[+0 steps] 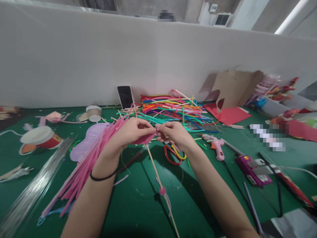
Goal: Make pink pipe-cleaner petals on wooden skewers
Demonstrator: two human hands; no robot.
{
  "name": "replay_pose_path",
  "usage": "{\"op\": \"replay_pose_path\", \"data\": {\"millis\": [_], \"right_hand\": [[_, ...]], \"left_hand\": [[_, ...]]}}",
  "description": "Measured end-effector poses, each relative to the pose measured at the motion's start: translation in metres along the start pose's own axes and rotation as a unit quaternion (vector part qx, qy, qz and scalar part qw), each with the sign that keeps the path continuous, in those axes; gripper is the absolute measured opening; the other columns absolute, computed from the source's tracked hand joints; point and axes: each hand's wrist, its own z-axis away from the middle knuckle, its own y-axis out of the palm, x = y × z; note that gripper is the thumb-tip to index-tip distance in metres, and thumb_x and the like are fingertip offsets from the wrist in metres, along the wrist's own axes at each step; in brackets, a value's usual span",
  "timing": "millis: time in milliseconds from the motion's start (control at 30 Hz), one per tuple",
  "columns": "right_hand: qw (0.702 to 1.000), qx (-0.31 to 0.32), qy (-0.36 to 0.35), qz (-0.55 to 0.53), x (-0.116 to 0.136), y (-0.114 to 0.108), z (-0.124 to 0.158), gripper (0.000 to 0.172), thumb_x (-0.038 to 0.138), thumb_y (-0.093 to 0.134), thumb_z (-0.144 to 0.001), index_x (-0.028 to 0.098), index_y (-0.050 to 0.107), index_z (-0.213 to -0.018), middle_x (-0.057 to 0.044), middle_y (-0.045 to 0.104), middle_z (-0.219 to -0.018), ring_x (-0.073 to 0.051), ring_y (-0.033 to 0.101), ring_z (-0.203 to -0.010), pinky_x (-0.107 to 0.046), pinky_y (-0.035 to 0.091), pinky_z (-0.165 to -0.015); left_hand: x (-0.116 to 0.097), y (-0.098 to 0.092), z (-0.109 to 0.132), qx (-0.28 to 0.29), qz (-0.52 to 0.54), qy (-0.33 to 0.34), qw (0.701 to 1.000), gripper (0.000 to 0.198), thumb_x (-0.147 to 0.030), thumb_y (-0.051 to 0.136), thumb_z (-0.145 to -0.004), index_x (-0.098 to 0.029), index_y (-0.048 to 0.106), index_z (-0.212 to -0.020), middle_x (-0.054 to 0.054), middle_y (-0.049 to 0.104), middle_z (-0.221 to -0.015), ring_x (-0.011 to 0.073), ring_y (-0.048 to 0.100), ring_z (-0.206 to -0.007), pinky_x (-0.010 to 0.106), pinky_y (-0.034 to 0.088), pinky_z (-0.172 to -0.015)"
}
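Near: wooden stick (pixel 154 166) with pink bead (pixel 162 190) slants up to my hands, pink stems (pixel 85 168) left, scissors (pixel 174 163) right; mid: my left hand (pixel 133 130) pinches pink piece (pixel 144 138), my right hand (pixel 176 133) has fingertips together at its right edge; far: coloured stem pile (pixel 168 110), phone (pixel 125 97) left

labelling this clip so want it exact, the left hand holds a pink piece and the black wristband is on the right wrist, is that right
The wrist is wrong: the head view shows the black wristband on the left wrist. The left hand does hold a pink piece.
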Motion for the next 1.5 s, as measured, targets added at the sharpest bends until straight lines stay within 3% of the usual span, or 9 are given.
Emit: {"op": "replay_pose_path", "data": {"millis": [233, 467, 633, 733, 1000, 1233, 1500], "right_hand": [[0.994, -0.029, -0.079, 0.077, -0.002, 0.005, 0.002, 0.041, 0.056, 0.072, -0.071, 0.017, 0.058, -0.068, 0.001, 0.060, -0.059, -0.013, 0.063, -0.051, -0.022, 0.046, -0.044], [0.970, -0.095, -0.118, 0.187, -0.007, 0.003, -0.002, 0.037, 0.055, 0.064, -0.079, 0.019, 0.057, -0.070, 0.000, 0.059, -0.051, -0.014, 0.058, -0.044, -0.023, 0.039, -0.040], [0.992, -0.038, -0.085, 0.085, 0.000, -0.005, -0.001, 0.046, 0.062, 0.056, -0.082, 0.017, 0.061, -0.075, -0.004, 0.068, -0.072, -0.013, 0.063, -0.051, -0.020, 0.041, -0.038], [0.997, -0.028, -0.054, 0.055, 0.005, -0.008, 0.001, 0.047, 0.059, 0.052, -0.086, 0.015, 0.064, -0.077, -0.006, 0.068, -0.074, -0.012, 0.064, -0.054, -0.019, 0.043, -0.040], [0.988, -0.027, -0.094, 0.121, 0.005, -0.005, 0.002, 0.023, 0.040, 0.065, -0.079, 0.017, 0.063, -0.076, -0.001, 0.063, -0.065, -0.013, 0.062, -0.056, -0.019, 0.047, -0.045], [0.984, -0.011, -0.097, 0.149, 0.003, -0.006, 0.001, 0.024, 0.041, 0.061, -0.080, 0.017, 0.062, -0.075, 0.000, 0.062, -0.063, -0.011, 0.058, -0.053, -0.020, 0.045, -0.044], [0.978, 0.003, -0.163, 0.129, 0.000, -0.005, 0.000, 0.020, 0.035, 0.062, -0.080, 0.017, 0.060, -0.072, 0.003, 0.059, -0.061, -0.009, 0.053, -0.052, -0.020, 0.040, -0.049]], "left_hand": [[0.001, -0.001, 0.001, 0.019, 0.023, -0.016, 0.999, 0.032, -0.048, 0.064, -0.078, -0.017, 0.071, -0.081, 0.003, 0.072, -0.080, 0.0159, 0.063, -0.073, 0.024, 0.046, -0.063], [0.006, 0.003, 0.000, 0.133, 0.092, -0.049, 0.986, 0.037, -0.055, 0.065, -0.075, -0.018, 0.067, -0.083, 0.001, 0.066, -0.071, 0.0125, 0.059, -0.061, 0.022, 0.044, -0.052], [0.007, 0.005, -0.001, 0.134, 0.127, -0.057, 0.981, 0.036, -0.053, 0.062, -0.078, -0.019, 0.062, -0.089, -0.001, 0.058, -0.069, 0.0094, 0.052, -0.055, 0.020, 0.036, -0.046], [0.006, 0.007, -0.001, 0.129, 0.143, -0.068, 0.979, 0.034, -0.052, 0.061, -0.079, -0.019, 0.058, -0.085, -0.002, 0.057, -0.068, 0.0091, 0.049, -0.054, 0.020, 0.035, -0.047], [0.005, 0.011, -0.001, 0.133, 0.140, -0.060, 0.979, 0.028, -0.045, 0.060, -0.080, -0.018, 0.059, -0.089, -0.001, 0.058, -0.070, 0.0103, 0.053, -0.056, 0.022, 0.041, -0.052], [0.004, 0.014, 0.000, 0.152, 0.148, -0.044, 0.976, 0.029, -0.046, 0.059, -0.081, -0.018, 0.059, -0.092, -0.002, 0.057, -0.070, 0.0111, 0.054, -0.058, 0.024, 0.043, -0.054], [0.004, 0.019, -0.002, 0.164, 0.170, -0.023, 0.971, 0.028, -0.046, 0.057, -0.083, -0.019, 0.057, -0.089, -0.002, 0.055, -0.069, 0.0116, 0.053, -0.060, 0.025, 0.046, -0.057]]}}
